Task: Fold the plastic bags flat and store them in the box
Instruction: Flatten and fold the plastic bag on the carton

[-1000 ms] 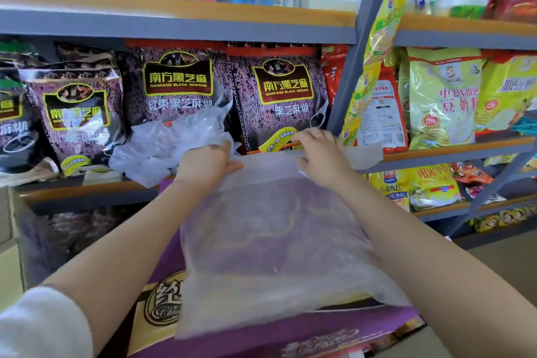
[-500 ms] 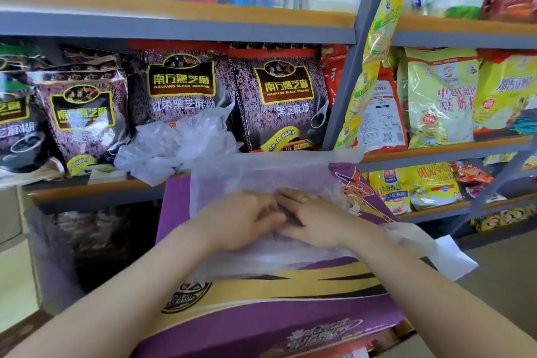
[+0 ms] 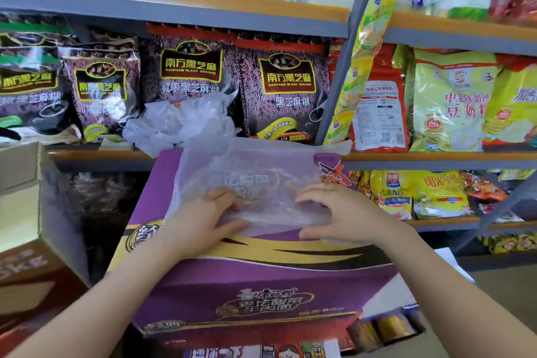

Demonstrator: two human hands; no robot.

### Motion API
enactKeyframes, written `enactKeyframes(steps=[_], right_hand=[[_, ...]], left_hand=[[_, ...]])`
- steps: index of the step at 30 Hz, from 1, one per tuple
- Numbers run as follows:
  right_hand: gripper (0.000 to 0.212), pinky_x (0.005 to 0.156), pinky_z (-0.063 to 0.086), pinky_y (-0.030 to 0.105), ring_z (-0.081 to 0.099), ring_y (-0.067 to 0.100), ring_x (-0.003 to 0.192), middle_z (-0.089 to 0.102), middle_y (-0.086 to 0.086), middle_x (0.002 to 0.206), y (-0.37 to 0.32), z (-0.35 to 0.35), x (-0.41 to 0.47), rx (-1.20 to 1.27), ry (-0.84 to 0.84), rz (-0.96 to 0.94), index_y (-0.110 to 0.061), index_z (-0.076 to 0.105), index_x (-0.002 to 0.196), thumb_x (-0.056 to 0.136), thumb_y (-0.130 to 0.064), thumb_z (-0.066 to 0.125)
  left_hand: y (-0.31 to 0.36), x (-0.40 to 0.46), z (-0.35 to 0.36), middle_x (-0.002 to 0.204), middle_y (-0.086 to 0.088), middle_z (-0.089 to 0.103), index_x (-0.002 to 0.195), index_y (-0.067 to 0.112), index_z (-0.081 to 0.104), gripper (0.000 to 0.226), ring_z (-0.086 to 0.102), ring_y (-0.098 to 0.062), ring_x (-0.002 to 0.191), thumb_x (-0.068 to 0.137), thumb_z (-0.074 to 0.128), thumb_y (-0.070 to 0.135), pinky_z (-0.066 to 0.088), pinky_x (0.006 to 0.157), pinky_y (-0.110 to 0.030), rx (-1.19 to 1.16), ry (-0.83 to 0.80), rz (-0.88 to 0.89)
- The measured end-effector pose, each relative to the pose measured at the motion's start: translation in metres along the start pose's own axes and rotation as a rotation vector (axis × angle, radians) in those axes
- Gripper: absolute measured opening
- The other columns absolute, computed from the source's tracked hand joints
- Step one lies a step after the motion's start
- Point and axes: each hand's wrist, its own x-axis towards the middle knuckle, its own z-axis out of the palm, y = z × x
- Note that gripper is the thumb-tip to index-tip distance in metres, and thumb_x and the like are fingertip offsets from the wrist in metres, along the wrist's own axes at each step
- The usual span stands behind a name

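Clear plastic bag [image 3: 250,180] lying spread on a purple carton [image 3: 261,279], both hands pressing it.

Nearest, two bare forearms are reaching in from the lower edge. The left hand [image 3: 200,218] and right hand [image 3: 343,215] are resting a little apart on the near part of the bag, fingers fairly straight and laid on the film, gripping nothing. The bag is lying across the far half of the carton's printed top. At the left edge, an open brown cardboard box [image 3: 20,183] is standing beside the carton. Beyond, a crumpled heap of clear plastic bags [image 3: 180,122] is sitting on the shelf [image 3: 98,155] before the black sesame packets [image 3: 284,87]. Yellow soy milk powder packets [image 3: 450,102] are standing farther right.
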Motion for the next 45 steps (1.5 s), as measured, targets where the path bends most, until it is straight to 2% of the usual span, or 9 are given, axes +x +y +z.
enactKeyframes(steps=[3,6,11,15,21,31,35,40,45], right_hand=[[0.023,0.077,0.040,0.030,0.053,0.014,0.103,0.061,-0.008,0.104,0.006,0.001,-0.007,-0.083,0.107,-0.035,-0.024,0.061,0.103,0.091,-0.040,0.052],[0.021,0.060,0.034,0.032,0.054,0.021,0.081,0.046,-0.012,0.069,0.008,0.001,-0.012,-0.097,0.200,-0.048,-0.022,0.049,0.076,0.095,-0.029,0.047],[0.017,0.061,0.039,0.031,0.059,0.027,0.094,0.065,0.001,0.097,0.014,-0.006,-0.016,-0.245,0.333,0.091,-0.020,0.059,0.104,0.094,-0.017,0.045],[0.021,0.063,0.043,0.032,0.061,0.024,0.087,0.068,0.002,0.093,0.033,-0.003,-0.031,-0.018,0.448,0.161,-0.016,0.065,0.101,0.090,-0.007,0.050],[0.008,0.060,0.036,0.006,0.055,0.016,0.082,0.060,0.001,0.089,0.048,0.025,-0.039,0.374,0.579,0.287,-0.009,0.061,0.094,0.087,-0.008,0.058],[0.022,0.070,0.040,0.032,0.053,0.022,0.085,0.055,0.004,0.094,0.076,0.016,-0.062,0.253,0.699,0.365,-0.011,0.054,0.083,0.083,0.009,0.047],[0.034,0.091,0.040,0.038,0.046,0.028,0.114,0.051,0.005,0.122,0.063,0.012,-0.058,-0.057,0.410,0.444,-0.015,0.053,0.113,0.083,-0.001,0.053],[0.039,0.101,0.037,0.040,0.049,0.028,0.119,0.055,0.004,0.124,0.012,0.024,-0.040,-0.298,0.480,-0.008,-0.016,0.059,0.115,0.078,-0.013,0.067],[0.022,0.087,0.042,0.036,0.055,0.023,0.108,0.060,-0.001,0.115,-0.021,0.031,-0.003,-0.212,0.342,-0.039,-0.021,0.056,0.113,0.093,-0.019,0.047]], left_hand=[[0.005,-0.007,0.003,0.109,0.003,0.061,0.106,0.018,0.062,0.054,0.056,-0.010,0.101,0.077,0.037,0.056,0.038,0.086,-0.017,-0.043,0.092,-0.046],[0.004,-0.011,0.005,0.102,-0.003,0.066,0.105,0.014,0.065,0.032,0.056,-0.008,0.091,0.084,0.047,0.029,0.036,0.075,-0.012,-0.033,0.177,-0.082],[-0.007,-0.016,0.002,0.112,-0.005,0.064,0.108,0.013,0.063,0.025,0.061,-0.031,0.098,0.091,0.044,0.013,0.050,0.075,-0.038,0.161,0.234,-0.264],[0.012,-0.008,-0.002,0.122,-0.005,0.058,0.120,0.016,0.054,0.039,0.057,-0.031,0.104,0.086,0.044,0.000,0.048,0.081,-0.040,0.271,0.192,-0.439],[0.078,0.027,0.030,0.121,-0.002,0.057,0.122,0.021,0.054,0.032,0.054,-0.026,0.110,0.090,0.054,0.026,0.047,0.085,-0.037,0.180,0.139,-0.194],[0.075,0.034,0.045,0.096,-0.014,0.064,0.094,0.006,0.060,0.017,0.057,-0.033,0.094,0.086,0.045,0.002,0.042,0.067,-0.037,0.249,0.236,-0.256],[0.071,0.025,0.042,0.116,-0.008,0.063,0.115,0.013,0.059,0.032,0.057,-0.030,0.106,0.087,0.050,0.002,0.046,0.081,-0.035,0.138,0.230,-0.213],[0.056,-0.008,0.024,0.125,-0.010,0.056,0.123,0.010,0.054,0.042,0.051,-0.032,0.114,0.082,0.067,0.013,0.040,0.092,-0.036,0.105,0.397,-0.248],[0.020,-0.037,0.008,0.128,-0.020,0.048,0.125,0.005,0.051,0.055,0.041,-0.040,0.119,0.078,0.071,0.025,0.033,0.100,-0.046,0.104,0.480,-0.697]])
